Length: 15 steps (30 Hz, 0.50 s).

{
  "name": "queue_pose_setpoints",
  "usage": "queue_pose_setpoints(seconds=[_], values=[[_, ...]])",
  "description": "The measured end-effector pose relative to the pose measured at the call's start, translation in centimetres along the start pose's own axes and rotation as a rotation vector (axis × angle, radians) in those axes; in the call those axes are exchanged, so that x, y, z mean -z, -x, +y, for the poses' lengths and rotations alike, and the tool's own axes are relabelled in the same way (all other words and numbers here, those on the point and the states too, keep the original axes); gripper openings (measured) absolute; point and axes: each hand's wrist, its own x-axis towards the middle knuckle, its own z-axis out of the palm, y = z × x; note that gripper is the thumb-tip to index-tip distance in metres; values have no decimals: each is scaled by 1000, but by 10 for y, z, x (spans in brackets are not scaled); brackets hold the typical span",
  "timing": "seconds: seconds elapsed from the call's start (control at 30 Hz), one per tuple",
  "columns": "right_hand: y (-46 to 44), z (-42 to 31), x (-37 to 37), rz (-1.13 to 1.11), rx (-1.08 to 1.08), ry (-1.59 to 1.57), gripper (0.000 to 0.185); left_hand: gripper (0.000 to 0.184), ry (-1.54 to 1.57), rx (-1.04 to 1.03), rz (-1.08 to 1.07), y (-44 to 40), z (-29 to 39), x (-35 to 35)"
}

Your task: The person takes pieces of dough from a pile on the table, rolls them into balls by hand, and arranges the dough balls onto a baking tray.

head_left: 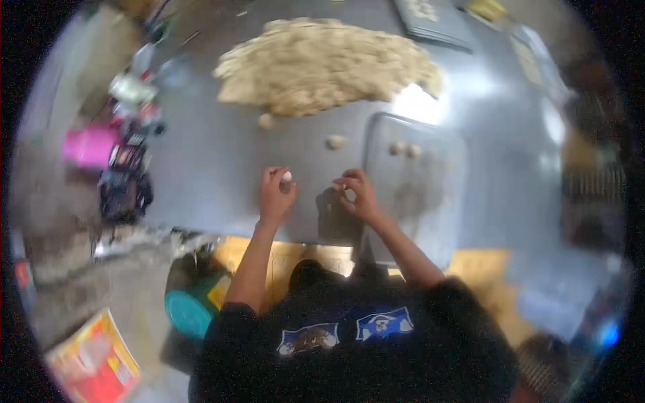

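My left hand (276, 195) is closed on a small pale dough ball (287, 176), which shows between the thumb and fingertips. Over the metal table, my right hand (359, 195) has its fingers curled together in a pinch; blur hides what they hold, if anything. One dough ball (335, 142) lies on the table beyond my hands, and another dough piece (267, 121) sits near the big dough heap (329, 67). To the right, a rectangular tray (437, 208) has two dough balls (406, 149) lying near its far end.
Dark stacked trays (437, 37) stand at the back right of the metal table (201, 154). Along the left edge are a pink container (87, 148) and a dark bundle (125, 191). A teal-topped bin (189, 313) stands below on the left.
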Motion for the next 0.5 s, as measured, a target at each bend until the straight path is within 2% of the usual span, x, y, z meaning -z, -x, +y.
queue_pose_setpoints(seconds=[0.03,0.07,0.13,0.17,0.23,0.33,0.43,0.5], values=[[11,-1,22,166,80,119,31,26,85,58,61,-7,31,-17],[19,-3,44,203,57,138,31,26,101,29,27,-14,50,-43],[30,-2,84,423,-61,106,29,23,132,-168,-51,-26,84,-90],[30,4,98,433,-65,103,29,23,128,-175,-60,-32,111,-100],[27,20,122,584,19,19,28,20,-85,-467,90,-47,164,-110],[23,63,132,514,-39,144,23,19,-252,-489,36,-55,160,-154],[18,77,135,401,-160,271,21,18,-232,-466,18,-56,157,-160],[4,75,143,497,-154,193,20,17,-223,-421,92,-73,167,-158]])
